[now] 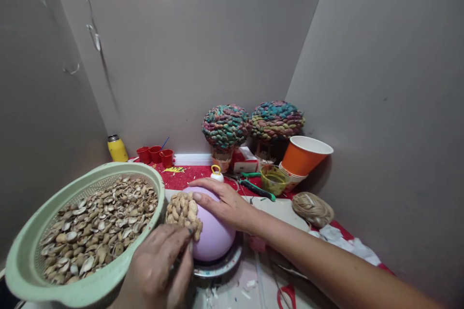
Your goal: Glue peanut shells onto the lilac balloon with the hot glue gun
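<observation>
A pink balloon (213, 239) sits on a round metal stand (226, 261) in front of me. A patch of nut shells (183, 210) is stuck to its upper left side. My right hand (224, 205) lies flat on top of the balloon, fingers stretched out, touching the patch's edge. My left hand (155, 270) is low in front, its fingertips pinched together on a shell piece at the lower edge of the patch. A pale green colander (21, 270) full of loose shell halves (97, 227) stands right next to my left hand.
Two balls covered in coloured pieces (225, 125) (277, 118) stand at the back beside an orange cup (302, 154). Nearby are a small cup of glue (274, 179), green-handled pliers (255, 187), a twine ball (312, 208), red cups (155, 153), a yellow bottle (117, 148) and red scissors (288, 294). Grey panels enclose the table.
</observation>
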{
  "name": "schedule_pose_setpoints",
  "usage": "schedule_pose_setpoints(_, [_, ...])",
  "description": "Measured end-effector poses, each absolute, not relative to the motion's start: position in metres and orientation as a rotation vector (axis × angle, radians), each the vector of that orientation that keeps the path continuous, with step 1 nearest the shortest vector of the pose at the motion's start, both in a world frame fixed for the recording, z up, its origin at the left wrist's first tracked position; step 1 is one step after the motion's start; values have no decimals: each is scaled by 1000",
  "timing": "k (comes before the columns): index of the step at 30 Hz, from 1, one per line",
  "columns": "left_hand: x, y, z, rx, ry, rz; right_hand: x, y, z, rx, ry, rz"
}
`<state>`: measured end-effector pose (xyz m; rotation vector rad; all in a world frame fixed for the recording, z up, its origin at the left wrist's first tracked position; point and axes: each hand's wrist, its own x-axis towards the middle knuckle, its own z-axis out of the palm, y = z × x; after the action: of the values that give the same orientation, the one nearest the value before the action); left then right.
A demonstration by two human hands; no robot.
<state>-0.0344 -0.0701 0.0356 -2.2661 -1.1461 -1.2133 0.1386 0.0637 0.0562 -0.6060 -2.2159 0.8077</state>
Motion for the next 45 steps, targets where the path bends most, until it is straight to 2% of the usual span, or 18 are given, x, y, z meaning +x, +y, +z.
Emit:
schedule_pose_setpoints(6, [-34,-68,25,-2144,-1128,-994,148,58,61,-613,-2216,740])
schedule_pose_setpoints(15, [-27,-64,23,-2129,-1234,-958,139,49,71,-559,-2303,590])
schedule_pose_setpoints(19, [-29,-65,14,-2117,-1229,-1048,136,52,71,-637,-2343,654])
schedule_pose_setpoints(25, [-28,-71,6,-1977,-1293,-1429,138,48,70,-665,-2366,654])
schedule_pose_setpoints(32, [-16,-55,2,-2147,-1610,-1446,141,49,71,-616,-2370,598])
schedule_pose_setpoints(38, [-12,-48,-5,-2168,-1755,-1456,151,47,78,-406,-2281,439])
schedule_pose_setpoints(45, [-11,-48,-12,-2120,-1709,-1486,147,28,85,-70,-2463,6])
